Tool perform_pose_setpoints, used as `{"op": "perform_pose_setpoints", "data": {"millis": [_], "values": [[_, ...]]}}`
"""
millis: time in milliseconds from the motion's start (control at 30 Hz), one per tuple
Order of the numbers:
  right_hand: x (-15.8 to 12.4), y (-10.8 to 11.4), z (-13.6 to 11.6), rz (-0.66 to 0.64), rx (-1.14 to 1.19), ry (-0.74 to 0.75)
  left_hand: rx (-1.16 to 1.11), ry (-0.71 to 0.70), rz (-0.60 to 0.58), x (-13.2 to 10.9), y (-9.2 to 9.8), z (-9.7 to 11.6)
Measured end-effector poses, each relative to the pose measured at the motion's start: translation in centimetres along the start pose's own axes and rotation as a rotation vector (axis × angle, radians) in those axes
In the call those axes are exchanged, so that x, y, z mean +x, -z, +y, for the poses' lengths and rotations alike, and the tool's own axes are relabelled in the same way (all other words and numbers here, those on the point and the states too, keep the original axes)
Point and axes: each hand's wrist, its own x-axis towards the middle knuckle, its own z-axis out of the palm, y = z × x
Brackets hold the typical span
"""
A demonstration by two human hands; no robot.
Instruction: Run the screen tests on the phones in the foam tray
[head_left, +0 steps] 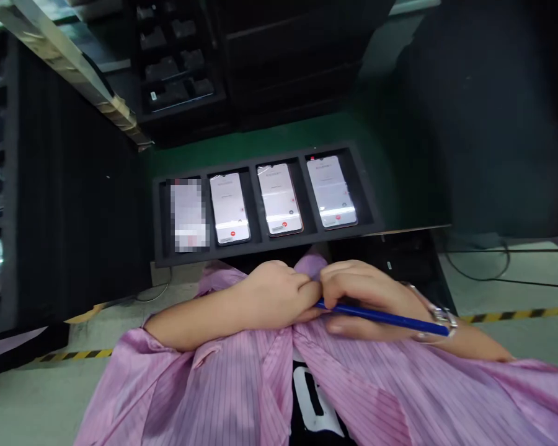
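My right hand (376, 297) is closed around a long blue pen (381, 317), which slants down to the right across the palm toward the wrist. My left hand (279, 294) is curled shut against it, its fingers meeting the pen's left end; whatever lies inside those fingers is hidden. Both hands are in front of my body, just below the near edge of a black tray (255, 244). Several lit smartphones lie face up in its separate compartments, among them a middle phone (279, 198) and a right-hand phone (331, 191). The leftmost phone (188, 214) is blurred out.
The tray rests on a green surface (270, 136). Behind it stand dark trays with moulded slots (177, 62). A black rack (74, 186) is at the left, a large dark shape (493, 124) at the right. Yellow-black tape (521, 314) and a cable (474, 275) are beyond my right arm.
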Motion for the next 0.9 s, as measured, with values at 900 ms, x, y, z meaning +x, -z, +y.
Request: {"op": "perform_pose_setpoints", "data": {"millis": [900], "values": [[-0.3, 6.9, 10.0, 0.856, -0.262, -0.654, -0.164, 0.258, 0.536, -3.0, -3.3, -5.4]]}}
